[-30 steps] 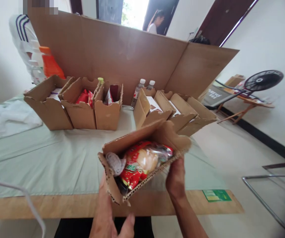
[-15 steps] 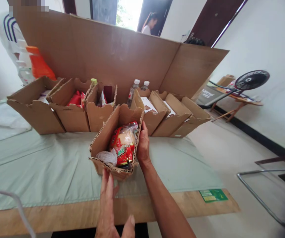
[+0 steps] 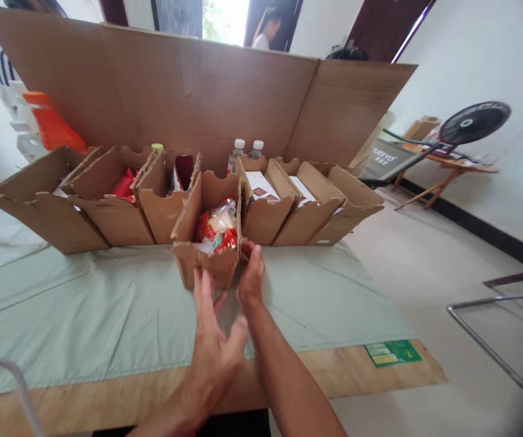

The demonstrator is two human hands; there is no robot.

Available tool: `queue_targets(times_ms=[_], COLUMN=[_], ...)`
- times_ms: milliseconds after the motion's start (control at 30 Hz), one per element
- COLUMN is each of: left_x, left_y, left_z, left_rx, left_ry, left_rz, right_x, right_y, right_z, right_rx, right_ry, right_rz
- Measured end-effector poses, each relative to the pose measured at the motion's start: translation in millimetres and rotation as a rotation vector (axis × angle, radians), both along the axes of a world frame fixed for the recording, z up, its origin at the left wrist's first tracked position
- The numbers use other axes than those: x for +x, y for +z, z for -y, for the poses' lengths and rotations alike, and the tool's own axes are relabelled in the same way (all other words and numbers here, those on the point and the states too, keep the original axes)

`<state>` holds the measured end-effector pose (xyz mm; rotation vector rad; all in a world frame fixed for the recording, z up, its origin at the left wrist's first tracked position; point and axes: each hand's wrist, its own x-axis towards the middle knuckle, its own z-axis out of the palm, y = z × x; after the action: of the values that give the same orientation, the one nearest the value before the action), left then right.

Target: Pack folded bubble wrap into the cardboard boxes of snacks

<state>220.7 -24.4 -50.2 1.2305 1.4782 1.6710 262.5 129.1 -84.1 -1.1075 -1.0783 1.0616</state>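
A narrow open-topped cardboard box (image 3: 206, 264) stands slightly forward of a row of similar boxes, partly in the gap between them. Inside it lies a red and clear plastic food packet (image 3: 220, 227), with a bit of clear plastic beside it. My left hand (image 3: 218, 340) has its fingers stretched against the front of the box, thumb held apart. Beside the box's right front corner is my right hand (image 3: 251, 279), its fingers partly extended along that side; some fingertips are hidden.
Other cardboard boxes (image 3: 127, 215) stand on both sides, before a tall cardboard panel (image 3: 206, 91). Two white-capped bottles (image 3: 236, 156) and an orange bottle (image 3: 54, 124) stand behind. A pale green cloth (image 3: 106, 303) covers most of the wooden table (image 3: 334, 373). A person (image 3: 268, 30) is beyond the panel.
The box with the packet has moved away from me, toward the gap in the row. Both hands have gone forward, and my right hand has dropped lower along the box's side.
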Motion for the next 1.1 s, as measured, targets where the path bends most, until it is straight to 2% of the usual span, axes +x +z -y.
queue_targets(times_ms=[100,233,333,433,533,600,667,733,833,900,967,1033,1100], left_x=[2,-7,-15,-20,-27,-40,-61,-86,-119,-129,-129,-125,-122], left_y=[7.9,12.1,8.6,3.2,-0.1,-2.0,-7.1,-17.7,-39.4,-50.4,-55.0,-54.3,-51.5], left_z=[-44,-95,-122,-134,-118,-88,-48,-8,34,44,45,43,40], left_rx=[-0.012,-0.039,-0.061,-0.099,-0.151,-0.164,-0.154,-0.154,-0.116,-0.061,0.000,0.042,0.056], left_ry=[0.001,0.023,0.014,-0.035,-0.099,-0.137,-0.148,-0.074,0.159,0.236,0.242,0.230,0.231], left_rz=[0.060,0.022,-0.012,-0.038,-0.079,-0.107,-0.157,-0.332,-0.523,-0.595,-0.623,-0.625,-0.617], right_x=[2,6,7,6,5,3,1,-5,-21,-40,-63,-85,-102], right_y=[-5.5,-2.3,-0.1,-0.1,1.4,5.7,14.0,27.6,60.4,88.9,117.3,139.7,152.9], right_z=[-7,-8,-6,-7,-8,-5,3,12,19,11,-7,-28,-43], right_rx=[-0.095,-0.124,-0.126,-0.118,-0.088,-0.044,0.017,0.076,0.182,0.294,0.406,0.452,0.447], right_ry=[-0.088,-0.103,-0.093,-0.090,-0.070,-0.041,0.014,0.081,0.231,0.346,0.399,0.378,0.349], right_rz=[-0.039,-0.063,-0.070,-0.062,-0.032,-0.002,0.028,0.051,0.146,0.317,0.546,0.783,0.961])
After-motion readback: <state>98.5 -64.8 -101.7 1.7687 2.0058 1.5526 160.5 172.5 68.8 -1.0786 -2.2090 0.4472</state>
